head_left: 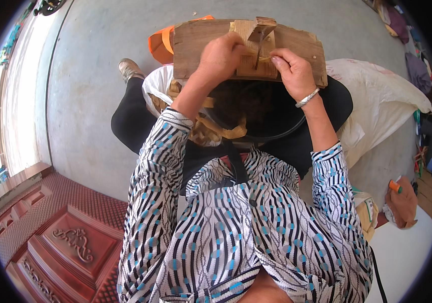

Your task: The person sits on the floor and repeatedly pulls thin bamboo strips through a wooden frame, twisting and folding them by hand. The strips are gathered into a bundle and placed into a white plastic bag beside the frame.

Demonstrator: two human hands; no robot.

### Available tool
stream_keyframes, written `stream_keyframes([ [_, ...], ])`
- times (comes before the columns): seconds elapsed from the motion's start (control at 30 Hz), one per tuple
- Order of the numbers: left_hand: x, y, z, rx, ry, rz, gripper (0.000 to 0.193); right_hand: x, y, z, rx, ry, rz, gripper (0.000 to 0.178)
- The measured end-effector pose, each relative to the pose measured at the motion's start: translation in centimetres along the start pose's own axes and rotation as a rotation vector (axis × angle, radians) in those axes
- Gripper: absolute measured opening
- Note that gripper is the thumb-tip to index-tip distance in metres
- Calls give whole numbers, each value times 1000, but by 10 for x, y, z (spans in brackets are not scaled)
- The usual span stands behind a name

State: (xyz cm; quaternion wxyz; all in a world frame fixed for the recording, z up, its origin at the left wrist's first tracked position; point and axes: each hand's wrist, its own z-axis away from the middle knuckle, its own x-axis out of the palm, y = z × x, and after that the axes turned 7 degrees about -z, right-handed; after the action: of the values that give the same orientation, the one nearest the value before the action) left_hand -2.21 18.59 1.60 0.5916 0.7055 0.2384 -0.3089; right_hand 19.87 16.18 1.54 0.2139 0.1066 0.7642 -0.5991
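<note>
A worn wooden board (302, 50) lies across the top of a black tub (297, 123) between my knees. On its middle stands a small wooden block (263, 26), with a thin dark upright blade (259, 50) below it. My left hand (221, 56) is closed on the left of the blade, its fingertips partly hidden, with a bit of tan strip showing beside them. To the right of the blade, my right hand (295, 73) pinches a narrow tan strip (265, 59) between thumb and forefinger. A silvery bracelet circles that wrist.
Curled tan strips (233, 132) hang at the tub's left, by a white plastic bag (158, 83). An orange bag (160, 45) lies behind the board. A large white sack (377, 101) rests at the right; a carved red-brown door panel (74, 247) is at the lower left.
</note>
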Motion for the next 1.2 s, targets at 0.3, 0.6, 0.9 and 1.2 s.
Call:
stream_keyframes([
  [0.3, -7, 46, 70, -274, -255, 831, 14, 9, -71, 32, -532, 98, 462, 34],
  [0.6, -15, 46, 95, 79, -116, -58, 28, 8, -54, 42, -12, -104, 225, 23],
  [0.9, -31, 67, 121, 17, -284, 748, 30, -22, -140, 93, 84, -612, -884, 20],
  [1.2, 7, 89, 125, -229, -165, 1146, 31, 42, -67, 70, -53, 256, -343, 22],
])
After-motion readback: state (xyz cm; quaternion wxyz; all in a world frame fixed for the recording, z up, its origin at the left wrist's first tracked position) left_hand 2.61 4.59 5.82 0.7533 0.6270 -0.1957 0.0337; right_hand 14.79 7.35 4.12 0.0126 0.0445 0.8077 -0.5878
